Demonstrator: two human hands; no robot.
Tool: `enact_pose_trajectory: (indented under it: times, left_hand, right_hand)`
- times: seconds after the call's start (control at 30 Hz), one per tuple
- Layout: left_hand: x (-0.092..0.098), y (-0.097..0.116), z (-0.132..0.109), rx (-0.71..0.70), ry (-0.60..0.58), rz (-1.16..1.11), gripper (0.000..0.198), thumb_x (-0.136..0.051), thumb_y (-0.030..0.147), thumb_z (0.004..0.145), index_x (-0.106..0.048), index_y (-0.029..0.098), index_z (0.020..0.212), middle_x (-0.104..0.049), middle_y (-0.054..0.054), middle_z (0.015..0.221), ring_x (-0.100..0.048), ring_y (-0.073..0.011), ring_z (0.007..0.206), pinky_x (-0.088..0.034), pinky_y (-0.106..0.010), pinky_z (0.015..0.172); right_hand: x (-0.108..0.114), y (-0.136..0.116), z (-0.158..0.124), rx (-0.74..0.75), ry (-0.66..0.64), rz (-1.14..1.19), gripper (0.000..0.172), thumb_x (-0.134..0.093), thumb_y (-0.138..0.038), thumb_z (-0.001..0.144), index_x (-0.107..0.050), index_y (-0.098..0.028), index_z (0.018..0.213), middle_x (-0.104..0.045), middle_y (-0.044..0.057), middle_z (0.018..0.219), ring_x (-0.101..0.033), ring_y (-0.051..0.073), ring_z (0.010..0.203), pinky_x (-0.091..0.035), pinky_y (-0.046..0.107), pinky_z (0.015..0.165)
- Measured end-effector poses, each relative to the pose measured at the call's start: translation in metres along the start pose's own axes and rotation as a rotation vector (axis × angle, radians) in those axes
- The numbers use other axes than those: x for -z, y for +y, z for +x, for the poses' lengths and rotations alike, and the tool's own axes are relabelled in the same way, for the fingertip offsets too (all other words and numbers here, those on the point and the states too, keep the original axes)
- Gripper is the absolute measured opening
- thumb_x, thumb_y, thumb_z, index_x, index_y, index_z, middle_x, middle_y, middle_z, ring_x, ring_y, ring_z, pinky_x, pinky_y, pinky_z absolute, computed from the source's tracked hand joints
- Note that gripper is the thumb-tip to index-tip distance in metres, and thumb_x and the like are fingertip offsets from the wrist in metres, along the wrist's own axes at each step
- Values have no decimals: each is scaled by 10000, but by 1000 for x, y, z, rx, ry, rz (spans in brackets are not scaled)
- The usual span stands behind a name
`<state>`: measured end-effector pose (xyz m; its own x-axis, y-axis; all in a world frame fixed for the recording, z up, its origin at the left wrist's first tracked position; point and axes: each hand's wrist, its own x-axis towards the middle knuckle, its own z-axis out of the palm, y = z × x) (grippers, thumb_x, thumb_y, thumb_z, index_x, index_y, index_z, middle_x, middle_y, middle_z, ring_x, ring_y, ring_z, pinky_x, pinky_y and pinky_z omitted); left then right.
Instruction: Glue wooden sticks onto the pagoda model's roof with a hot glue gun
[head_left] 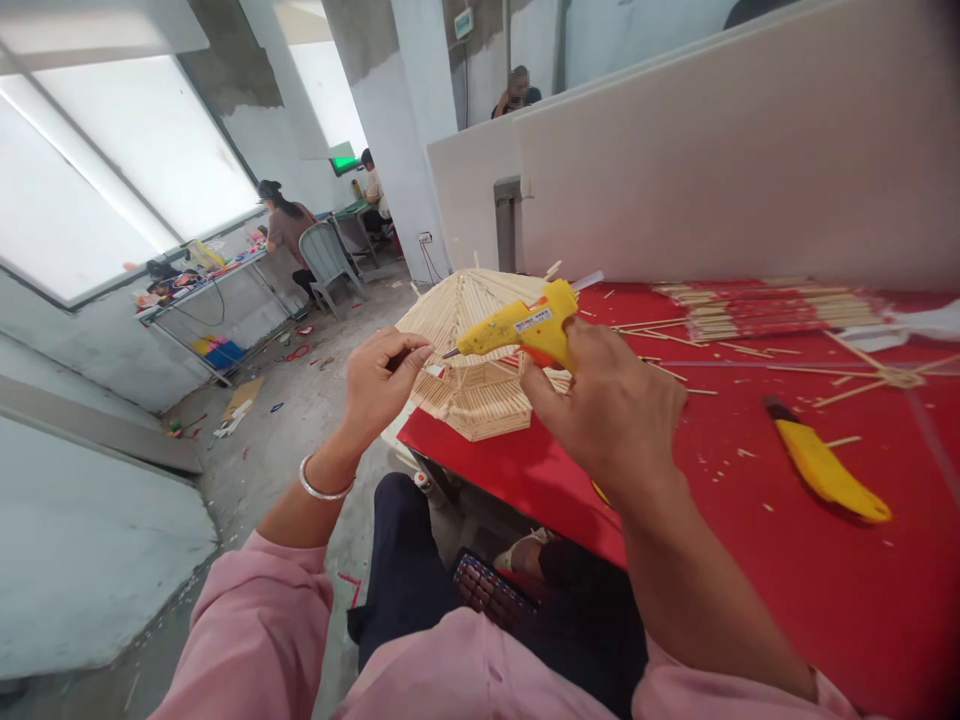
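Observation:
My right hand (615, 410) is wrapped round a yellow hot glue gun (517, 325), its nozzle pointing left. A clear glue stick (589, 281) sticks out of the gun's back end. Close to the nozzle tip, my left hand (386, 375) is closed in a pinch; whatever lies between its fingertips is too small to name. Behind and below both hands stands a model built of thin wooden sticks (487, 418), with a sloping many-sided roof and a stepped lower part. It sits at the left corner of the red table (517, 480), partly hidden by the gun.
On the table lie a yellow-handled utility knife (829, 470), bundles of sticks (780, 310), crossed sticks (896, 378) and scraps. A white board (712, 170) stands behind. Two people sit at a side table (217, 285) on the left; another person (517, 92) is beyond the board.

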<state>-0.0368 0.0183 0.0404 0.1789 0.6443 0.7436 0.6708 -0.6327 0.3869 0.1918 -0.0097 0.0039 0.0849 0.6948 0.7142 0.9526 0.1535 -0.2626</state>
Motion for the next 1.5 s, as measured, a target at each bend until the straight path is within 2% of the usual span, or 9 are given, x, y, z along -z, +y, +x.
enact_pose_trajectory:
  times: [0.33,0.63,1.5]
  left_hand:
    - [0,-2,-3,65,-23,-9,115,-687,242,891,-751,221,798,-669,13,700,-574,-119,637,-445,-251,621]
    - [-1,-4,-3,49,-16,-18,135,-687,251,894,-751,221,779,-666,16,681,-565,-120,633,-444,-255,622]
    - [1,1,-5,17,-8,3,139,-678,263,900,-754,231,788,-674,7,694,-577,-128,647,-439,-260,615]
  right_hand:
    - [3,-1,-1,19,-4,-8,528,-469,-482,937,-616,-124,1297,-710,135,956,-559,197,688,-181,302,562]
    - [3,-3,-1,17,-8,0,487,-459,-454,932,-629,-129,1253,-717,137,970,-548,182,656,-186,312,555]
    - [-3,2,-3,11,-1,3,513,-477,-453,931,-639,-123,1289,-742,143,1018,-596,206,690,-175,308,551]
